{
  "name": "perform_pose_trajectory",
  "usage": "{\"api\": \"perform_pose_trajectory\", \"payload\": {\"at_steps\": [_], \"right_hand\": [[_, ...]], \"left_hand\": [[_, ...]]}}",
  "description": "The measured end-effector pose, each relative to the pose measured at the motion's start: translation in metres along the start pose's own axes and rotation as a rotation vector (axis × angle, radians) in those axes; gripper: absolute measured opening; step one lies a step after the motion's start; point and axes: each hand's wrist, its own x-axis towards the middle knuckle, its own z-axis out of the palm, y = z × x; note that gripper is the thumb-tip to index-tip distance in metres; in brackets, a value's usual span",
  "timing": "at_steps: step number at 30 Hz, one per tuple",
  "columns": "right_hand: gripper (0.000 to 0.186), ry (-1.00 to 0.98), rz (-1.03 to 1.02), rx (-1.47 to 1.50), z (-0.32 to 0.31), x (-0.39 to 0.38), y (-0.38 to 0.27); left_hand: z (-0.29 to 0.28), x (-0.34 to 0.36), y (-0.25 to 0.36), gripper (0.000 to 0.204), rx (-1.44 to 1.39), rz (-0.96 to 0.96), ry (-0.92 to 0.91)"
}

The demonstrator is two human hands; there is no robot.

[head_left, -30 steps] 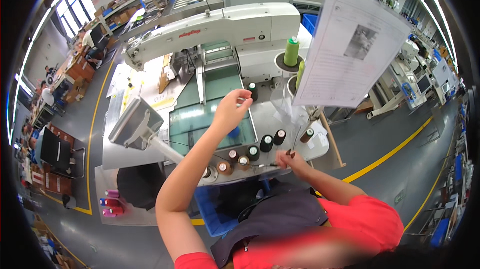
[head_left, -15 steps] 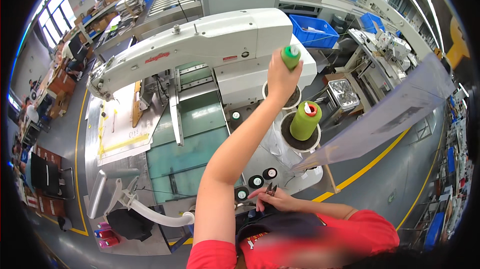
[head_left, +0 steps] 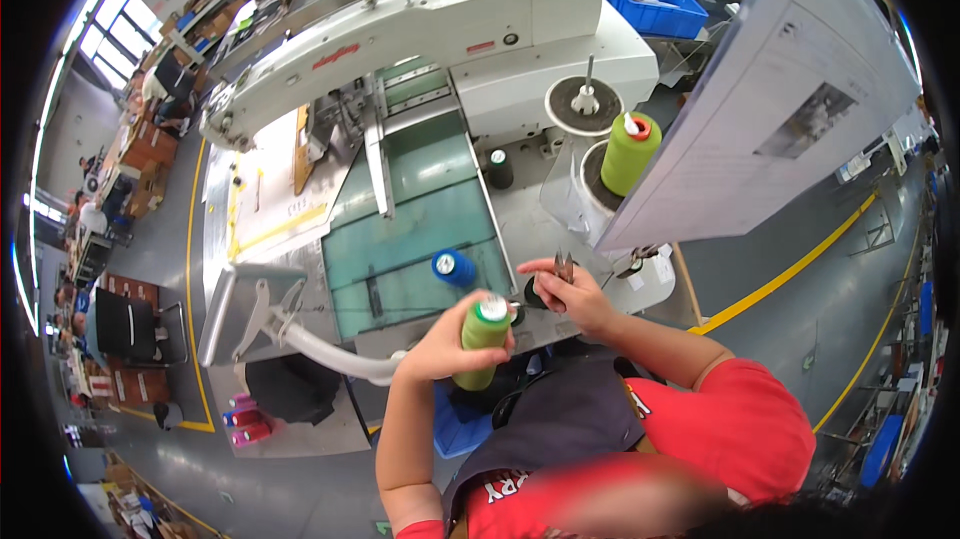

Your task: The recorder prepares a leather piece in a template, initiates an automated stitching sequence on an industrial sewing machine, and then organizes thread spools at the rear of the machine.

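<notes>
The left hand point(head_left: 445, 347) grasps a green thread cone point(head_left: 481, 334) by the tabletop's point(head_left: 530, 224) front edge; the right hand point(head_left: 582, 303), toward the front right corner, grips small snips point(head_left: 565, 267). A blue spool point(head_left: 460, 270) sits just beyond the cone.

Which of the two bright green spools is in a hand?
The green spool in the left hand; the other spool, red at top, stands on a round holder.

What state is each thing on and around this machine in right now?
Left hand: gripping green spool.
Green spool: held, white end uppermost.
Right hand: closed around snips, index finger extended.
Snips: held, blades showing.
Blue spool: resting on green panel.
Yellow-green cone: standing upright.
Rear spool stand: post upright.
Black spool: upright.
Blue bin: open-topped.
</notes>
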Motion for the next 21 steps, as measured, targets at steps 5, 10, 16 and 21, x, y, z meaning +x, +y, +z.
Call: {"api": "perform_pose_trajectory", "payload": {"at_steps": [5, 10, 16, 21], "right_hand": [[0.027, -0.214, 0.057, 0.071, 0.037, -0.009, -0.004], [0.027, -0.176, 0.185, 0.063, 0.040, -0.029, 0.040], [0.036, -0.439, 0.329, -0.303, 0.020, -0.047, 0.081], [0.038, -0.680, 0.173, -0.484, 0.040, -0.054, 0.070]], "left_hand": [[0.020, -0.058, -0.064, 0.053, -0.024, -0.165, 0.089], [0.036, -0.100, -0.113, 0.050, -0.088, -0.184, 0.163], [0.060, -0.120, -0.135, 0.045, -0.350, -0.068, 0.276], [0.066, -0.117, -0.134, 0.045, -0.364, -0.071, 0.369]]}}
